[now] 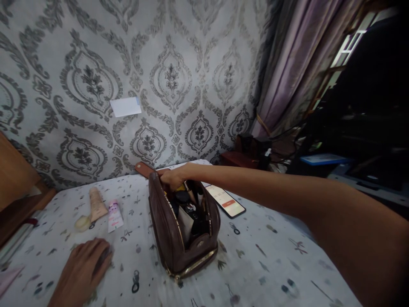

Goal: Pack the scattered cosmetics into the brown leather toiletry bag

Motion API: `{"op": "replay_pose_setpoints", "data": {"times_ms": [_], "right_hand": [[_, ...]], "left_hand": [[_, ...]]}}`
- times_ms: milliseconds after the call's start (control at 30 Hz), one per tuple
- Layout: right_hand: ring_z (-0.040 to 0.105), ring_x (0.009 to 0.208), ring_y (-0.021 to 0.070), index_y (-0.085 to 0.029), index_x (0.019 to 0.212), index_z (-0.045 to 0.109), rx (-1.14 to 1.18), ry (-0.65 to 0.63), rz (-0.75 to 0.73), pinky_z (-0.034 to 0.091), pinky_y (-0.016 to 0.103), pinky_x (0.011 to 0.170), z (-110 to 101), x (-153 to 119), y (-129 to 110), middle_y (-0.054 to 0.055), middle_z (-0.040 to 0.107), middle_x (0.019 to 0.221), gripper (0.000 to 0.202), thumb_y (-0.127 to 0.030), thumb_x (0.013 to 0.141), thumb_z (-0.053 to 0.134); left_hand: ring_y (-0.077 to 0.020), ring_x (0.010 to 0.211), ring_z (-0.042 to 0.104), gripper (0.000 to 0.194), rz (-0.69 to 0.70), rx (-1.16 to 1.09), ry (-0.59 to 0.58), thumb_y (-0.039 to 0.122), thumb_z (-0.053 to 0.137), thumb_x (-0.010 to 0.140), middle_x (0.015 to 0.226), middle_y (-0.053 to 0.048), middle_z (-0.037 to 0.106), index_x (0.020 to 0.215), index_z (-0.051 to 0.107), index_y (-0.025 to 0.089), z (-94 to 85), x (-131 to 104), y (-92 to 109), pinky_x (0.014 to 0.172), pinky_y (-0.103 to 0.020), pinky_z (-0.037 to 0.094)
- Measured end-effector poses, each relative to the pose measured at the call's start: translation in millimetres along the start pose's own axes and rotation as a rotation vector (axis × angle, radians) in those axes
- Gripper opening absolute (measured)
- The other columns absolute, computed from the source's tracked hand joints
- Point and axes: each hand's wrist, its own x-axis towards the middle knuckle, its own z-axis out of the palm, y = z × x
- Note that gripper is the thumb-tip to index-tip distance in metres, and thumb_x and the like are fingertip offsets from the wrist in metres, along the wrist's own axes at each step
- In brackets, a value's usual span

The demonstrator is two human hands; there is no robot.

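A brown zippered bag (166, 230) stands open on the patterned white cloth (262, 264), with dark containers, a pale item and something yellow inside. My right hand (175, 177) reaches into the far end of the bag; its fingertips are hidden there. My left hand (86, 260) rests on the cloth left of the bag, fingers curled around a small dark object near the thumb that I cannot make out. Beyond it lie a beige tube (96, 204), a pink and white tube (114, 215) and a small round cream-coloured item (82, 223).
A phone (227, 201) with a lit screen lies right of the bag, under my right forearm. A brown strap (144, 169) extends behind the bag. Wooden furniture (22, 179) stands at left. A blue-edged object (324, 159) and dark items are at right.
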Motion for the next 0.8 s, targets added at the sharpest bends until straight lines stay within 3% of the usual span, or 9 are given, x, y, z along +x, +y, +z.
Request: {"op": "replay_pose_setpoints", "data": {"times_ms": [100,200,333,467,567,667,800], "right_hand": [[0.058,0.074,0.0130,-0.008,0.099,0.073,-0.032,0.014,-0.046,0.041,0.021,0.064,-9.2,-6.3,0.6,0.003,0.071,0.088,0.032,0.001,0.071,0.060],[0.052,0.065,0.0117,-0.007,0.088,0.074,-0.073,0.043,-0.055,0.037,0.023,0.059,-17.0,-13.4,2.5,0.002,0.068,0.076,0.023,-0.001,0.078,0.054],[0.045,0.058,0.0104,-0.007,0.080,0.073,-0.117,0.097,-0.047,0.033,0.024,0.057,-18.9,-23.3,2.1,0.001,0.064,0.066,0.022,-0.002,0.080,0.052],[0.050,0.064,0.0110,-0.008,0.085,0.074,-0.134,0.144,-0.042,0.036,0.023,0.062,-13.6,-31.9,-0.1,0.004,0.069,0.076,0.025,0.000,0.080,0.051],[0.057,0.071,0.0138,-0.008,0.090,0.074,-0.147,0.236,-0.017,0.039,0.024,0.066,-8.2,-37.1,-2.1,0.008,0.072,0.083,0.027,-0.002,0.082,0.049],[0.063,0.079,0.0173,-0.013,0.096,0.075,-0.140,0.432,0.043,0.041,0.026,0.071,-3.9,-41.3,-8.5,0.008,0.074,0.090,0.028,-0.008,0.084,0.050],[0.067,0.082,0.0201,-0.018,0.096,0.074,-0.093,0.633,0.012,0.045,0.027,0.072,-1.5,-44.5,-26.2,0.005,0.075,0.089,0.028,-0.018,0.088,0.048]], "left_hand": [[-0.0264,0.092,0.067,0.027,0.000,-0.002,0.013,0.044,0.048,0.092,0.099,-0.006,0.073,0.097,0.067,0.024,-4.4,1.8,1.6,0.084,-0.040,0.046],[-0.0252,0.090,0.068,0.029,-0.020,-0.013,0.024,0.045,0.046,0.092,0.097,-0.005,0.073,0.097,0.067,0.024,-11.7,4.0,2.8,0.082,-0.038,0.048],[-0.0253,0.090,0.069,0.033,-0.074,-0.009,0.013,0.047,0.044,0.092,0.097,-0.005,0.073,0.097,0.067,0.024,-20.3,4.5,-2.1,0.080,-0.037,0.051],[-0.0275,0.093,0.069,0.037,-0.156,0.021,-0.015,0.049,0.044,0.090,0.099,-0.006,0.073,0.099,0.068,0.023,-28.4,2.8,-11.8,0.080,-0.039,0.053],[-0.0281,0.099,0.067,0.041,-0.275,-0.018,-0.104,0.054,0.045,0.089,0.106,-0.007,0.072,0.104,0.066,0.023,-39.2,1.9,-17.7,0.086,-0.039,0.052],[-0.0287,0.105,0.064,0.051,-0.411,-0.127,-0.264,0.060,0.050,0.083,0.115,-0.008,0.069,0.114,0.063,0.022,-51.1,-0.5,-24.4,0.089,-0.039,0.051],[-0.0267,0.109,0.062,0.065,-0.572,-0.306,-0.419,0.055,0.059,0.076,0.121,-0.008,0.065,0.131,0.053,0.021,-62.9,-6.1,-34.0,0.095,-0.037,0.046]]}}
